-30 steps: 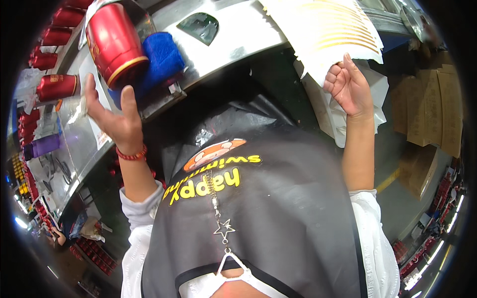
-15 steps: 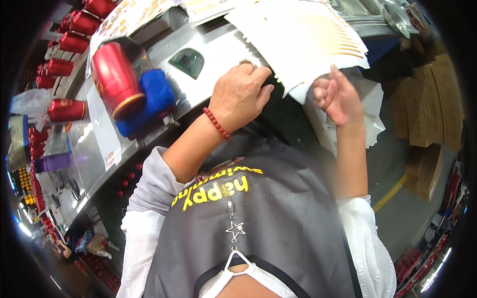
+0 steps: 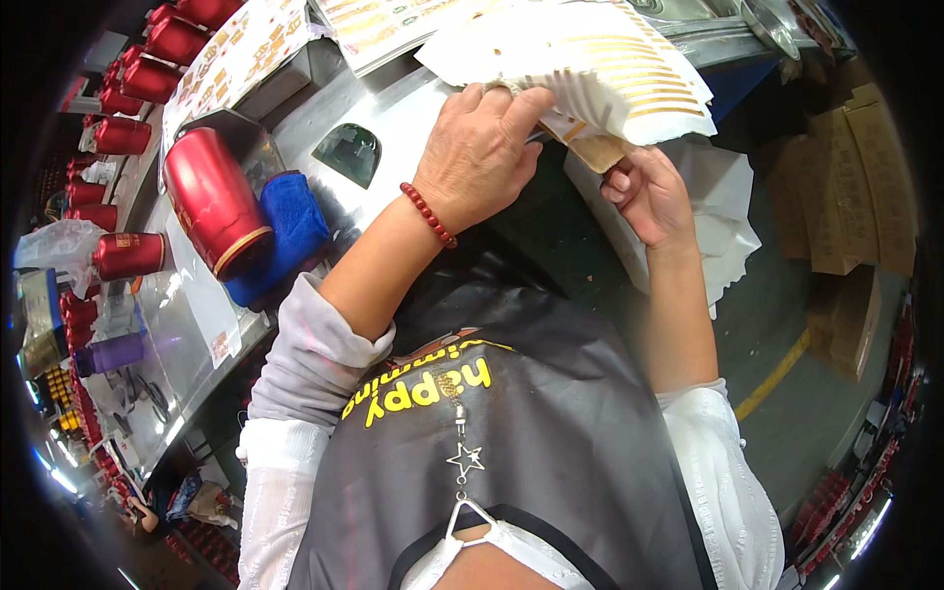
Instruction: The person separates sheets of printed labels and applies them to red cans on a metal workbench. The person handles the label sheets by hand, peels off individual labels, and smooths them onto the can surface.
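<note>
label sheet (image 3: pixel 590 59) | under left hand (image 3: pixel 482 157) fingers | right hand (image 3: pixel 649 197) below

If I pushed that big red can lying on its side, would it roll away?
Probably a little. The red can is round and lies on its side on the metal table, so it could roll. But the blue cloth sits against it, which would likely stop it that way. Its shiny surface looks smooth, so it may be slippery to grab.
</note>
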### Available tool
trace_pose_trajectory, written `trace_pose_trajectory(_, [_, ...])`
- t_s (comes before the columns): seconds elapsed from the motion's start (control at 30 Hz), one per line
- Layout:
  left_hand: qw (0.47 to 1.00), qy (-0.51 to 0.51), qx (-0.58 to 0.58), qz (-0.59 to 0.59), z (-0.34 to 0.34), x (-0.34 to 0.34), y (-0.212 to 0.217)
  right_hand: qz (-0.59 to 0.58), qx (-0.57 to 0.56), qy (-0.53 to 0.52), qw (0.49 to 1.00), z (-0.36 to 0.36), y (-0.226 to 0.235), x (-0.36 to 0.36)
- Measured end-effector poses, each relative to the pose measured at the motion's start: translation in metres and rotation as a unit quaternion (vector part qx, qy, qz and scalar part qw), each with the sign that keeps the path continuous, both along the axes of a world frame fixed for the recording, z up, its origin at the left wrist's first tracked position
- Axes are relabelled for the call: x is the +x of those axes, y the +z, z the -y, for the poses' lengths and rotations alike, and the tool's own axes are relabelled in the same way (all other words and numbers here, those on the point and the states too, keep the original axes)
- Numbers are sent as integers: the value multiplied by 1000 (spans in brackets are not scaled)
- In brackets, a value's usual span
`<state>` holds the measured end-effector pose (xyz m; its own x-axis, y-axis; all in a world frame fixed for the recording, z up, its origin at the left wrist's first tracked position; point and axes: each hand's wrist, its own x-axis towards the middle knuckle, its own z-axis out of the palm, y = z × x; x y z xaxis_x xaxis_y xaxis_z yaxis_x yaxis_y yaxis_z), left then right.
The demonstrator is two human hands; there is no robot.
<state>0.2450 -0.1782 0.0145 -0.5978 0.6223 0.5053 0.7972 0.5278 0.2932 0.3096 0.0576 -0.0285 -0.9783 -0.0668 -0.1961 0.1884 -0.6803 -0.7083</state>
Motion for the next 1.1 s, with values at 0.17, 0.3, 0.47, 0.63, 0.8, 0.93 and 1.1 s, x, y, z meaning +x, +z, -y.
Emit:
trace_pose_trajectory(0.17, [985,39,25,-167,-11,-13,-3,7,85,-48,995,6,3,-5])
trace_pose_trajectory(0.3, [989,39,-4,-144,-13,-17,3,8,98,-42,994,4,-3,-7])
trace_pose_trajectory(0.47, [994,5,-47,-102,-15,-21,1,7,132,-40,990,3,-1,-8])
trace_pose_trajectory(0.63, [992,-22,-30,-121,-20,-26,-5,14,131,-71,989,12,-1,-7])
trace_pose_trajectory(0.8, [990,-18,-65,-122,-28,-24,-5,39,107,-70,991,44,1,6])
trace_pose_trajectory(0.93, [987,-25,-87,-130,-25,-28,-3,27,115,-35,992,58,-5,17])
trace_pose_trajectory(1.1, [989,-33,-98,-102,-23,-25,-8,22,142,-9,990,51,-12,19])
